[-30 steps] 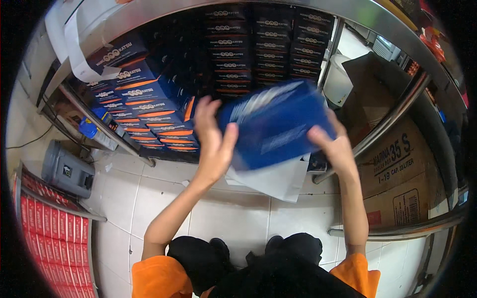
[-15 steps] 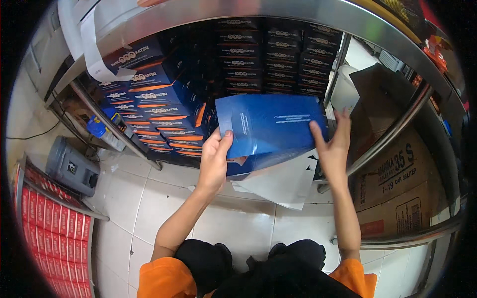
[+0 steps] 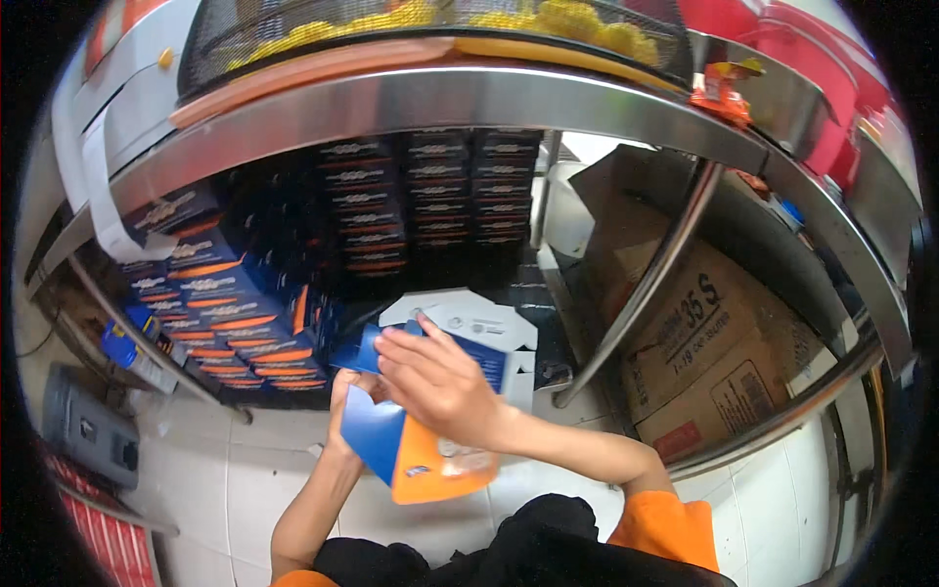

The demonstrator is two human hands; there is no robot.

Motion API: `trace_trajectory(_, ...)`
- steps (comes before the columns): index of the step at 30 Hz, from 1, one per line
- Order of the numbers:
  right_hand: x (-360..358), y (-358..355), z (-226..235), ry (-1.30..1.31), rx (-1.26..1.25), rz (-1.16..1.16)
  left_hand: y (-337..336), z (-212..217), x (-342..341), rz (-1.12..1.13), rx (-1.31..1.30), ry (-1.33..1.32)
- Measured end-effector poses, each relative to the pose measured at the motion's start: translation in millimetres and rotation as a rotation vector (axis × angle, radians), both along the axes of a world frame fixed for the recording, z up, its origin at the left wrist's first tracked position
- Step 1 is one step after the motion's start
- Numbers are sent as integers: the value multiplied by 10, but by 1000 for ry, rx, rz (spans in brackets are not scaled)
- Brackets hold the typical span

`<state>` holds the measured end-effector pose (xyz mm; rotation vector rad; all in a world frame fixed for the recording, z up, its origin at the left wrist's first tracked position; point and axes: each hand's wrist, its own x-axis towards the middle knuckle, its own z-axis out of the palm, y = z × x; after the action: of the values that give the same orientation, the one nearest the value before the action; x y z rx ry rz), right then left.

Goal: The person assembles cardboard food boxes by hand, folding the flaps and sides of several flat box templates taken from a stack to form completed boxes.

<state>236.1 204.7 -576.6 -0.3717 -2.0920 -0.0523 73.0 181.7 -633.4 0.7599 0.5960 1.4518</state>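
Note:
A partly folded blue-and-orange cardboard box (image 3: 377, 440) is between my hands, low in front of the shelving. My left hand (image 3: 344, 411) grips its left edge, the fingers partly hidden by the cardboard. Across the box's upper part lies my right hand (image 3: 440, 382), slightly blurred, its fingers long and close together over a blue flap (image 3: 357, 352) with the thumb raised beside it. Just behind the hands, a flat cardboard blank (image 3: 465, 311) shows its pale printed side, with some blue at its lower part.
Under the steel table (image 3: 421, 103) stand stacks of dark blue-and-orange boxes (image 3: 215, 293) on the left and more boxes (image 3: 367, 215) at the back. Right of a slanted metal leg (image 3: 655, 274) is a brown carton (image 3: 704, 352). A grey bin (image 3: 93, 416) stands at left.
The view has shifted up and right. The box has turned, so its orange side now shows. My right hand has crossed from its right side to lie over its upper part, near my left hand.

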Motion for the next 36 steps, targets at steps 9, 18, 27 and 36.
trace_trajectory(9,361,-37,-3,-33,-75,25,-72,39,179,-32,168,263)
trace_trajectory(18,360,-123,213,13,-326,-38,-136,-296,-123,129,204,1190)
trace_trajectory(27,799,103,197,145,-867,351,81,-180,-295,24,297,1166)
trace_trajectory(36,560,-200,-123,-434,-112,-78,-154,630,116,-259,345,1490)
